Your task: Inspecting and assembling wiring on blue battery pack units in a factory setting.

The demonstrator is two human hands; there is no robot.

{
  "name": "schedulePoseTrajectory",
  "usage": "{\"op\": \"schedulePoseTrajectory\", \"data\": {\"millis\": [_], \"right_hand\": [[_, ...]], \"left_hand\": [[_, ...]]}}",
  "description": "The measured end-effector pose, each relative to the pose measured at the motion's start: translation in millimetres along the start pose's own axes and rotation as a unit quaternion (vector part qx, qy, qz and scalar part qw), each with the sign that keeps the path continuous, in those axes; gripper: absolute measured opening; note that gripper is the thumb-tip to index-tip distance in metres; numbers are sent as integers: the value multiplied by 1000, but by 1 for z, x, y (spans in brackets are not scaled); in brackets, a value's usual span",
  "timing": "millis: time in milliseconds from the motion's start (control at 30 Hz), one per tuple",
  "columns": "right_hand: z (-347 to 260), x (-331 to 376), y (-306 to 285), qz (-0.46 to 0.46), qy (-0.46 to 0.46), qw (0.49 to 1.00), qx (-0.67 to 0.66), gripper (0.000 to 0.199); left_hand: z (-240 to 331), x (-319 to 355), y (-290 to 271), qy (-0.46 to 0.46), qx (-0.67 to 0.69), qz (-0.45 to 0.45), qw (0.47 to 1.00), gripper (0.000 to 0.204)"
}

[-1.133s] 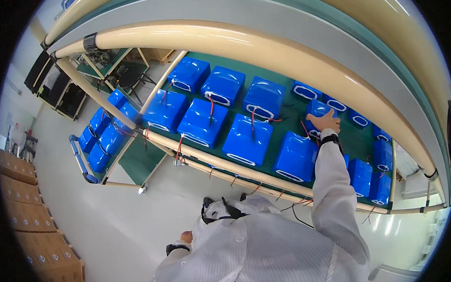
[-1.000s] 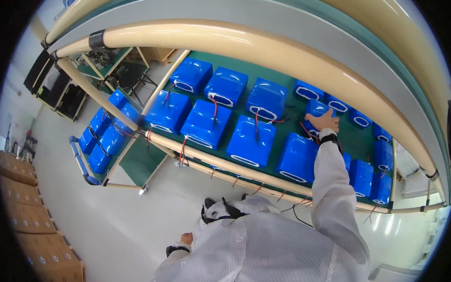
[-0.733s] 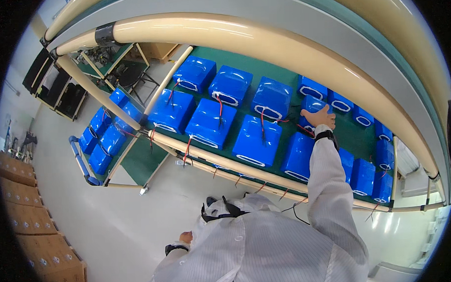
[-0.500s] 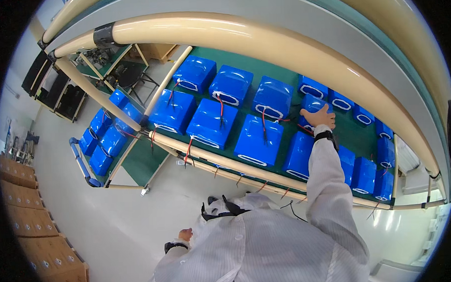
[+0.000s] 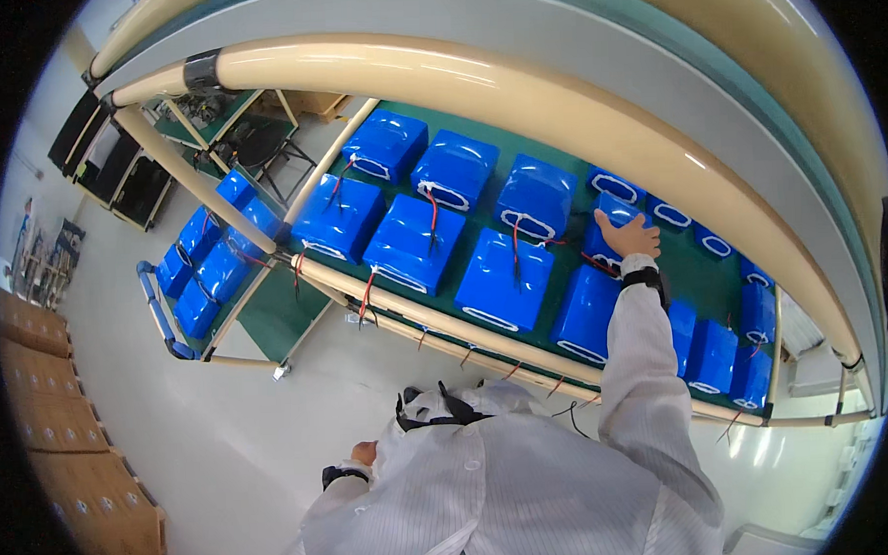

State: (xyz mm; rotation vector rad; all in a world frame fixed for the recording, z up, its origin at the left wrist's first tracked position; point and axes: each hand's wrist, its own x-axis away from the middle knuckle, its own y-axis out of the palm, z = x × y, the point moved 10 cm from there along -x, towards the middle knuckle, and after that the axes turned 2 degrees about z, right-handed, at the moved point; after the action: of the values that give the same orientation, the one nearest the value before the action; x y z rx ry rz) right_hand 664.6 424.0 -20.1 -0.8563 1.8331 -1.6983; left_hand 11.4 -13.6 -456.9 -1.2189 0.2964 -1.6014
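Note:
My right hand [image 5: 630, 238] reaches over the shelf and rests against a blue shrink-wrapped battery pack [image 5: 614, 210]. Its thumb and fingers are spread across the pack's near part, hiding much of that end. A red and black wire [image 5: 600, 263] shows just below the hand. Low beside my body hangs my left hand [image 5: 365, 453], away from the shelf; its fingers are mostly hidden. Closest to the right forearm, on its left, lies another blue pack [image 5: 589, 312]. A blue pack with a white-edged end [image 5: 536, 196] sits left of the right hand.
Several more blue packs [image 5: 415, 244] stand in rows on the green shelf [image 5: 430, 299], some wires hanging over its front. A cream pipe rail [image 5: 456, 72] crosses above. At left stands a cart [image 5: 287, 317] carrying blue packs. Brown cartons [image 5: 53, 418] are stacked at far left.
My right hand stays at the same pack, its fingers looking slightly more spread. The view has shifted a little. My left hand remains low at my side.

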Motion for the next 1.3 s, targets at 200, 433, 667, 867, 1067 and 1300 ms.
{"op": "schedulePoseTrajectory", "data": {"millis": [200, 433, 667, 867, 1067, 1300], "right_hand": [[4, -108, 12, 96, -40, 986, -130, 117], [-76, -157, 28, 56, -107, 990, -79, 131], [-62, -261, 80, -60, -53, 994, 70, 138], [-130, -272, 78, -70, -120, 986, 88, 133], [-160, -200, 42, -37, -171, 982, 68, 124], [-187, -162, 21, -34, -213, 976, 21, 115]], "left_hand": [[-17, 25, 6, -248, 186, -3, 951, 45], [-16, 101, 62, -364, 332, 123, 862, 50], [-4, 195, 127, -454, 290, 179, 823, 52], [42, 243, 237, -545, 364, 166, 737, 46], [61, 250, 289, -570, 349, 90, 738, 47], [54, 231, 286, -573, 318, 87, 751, 47]]}}
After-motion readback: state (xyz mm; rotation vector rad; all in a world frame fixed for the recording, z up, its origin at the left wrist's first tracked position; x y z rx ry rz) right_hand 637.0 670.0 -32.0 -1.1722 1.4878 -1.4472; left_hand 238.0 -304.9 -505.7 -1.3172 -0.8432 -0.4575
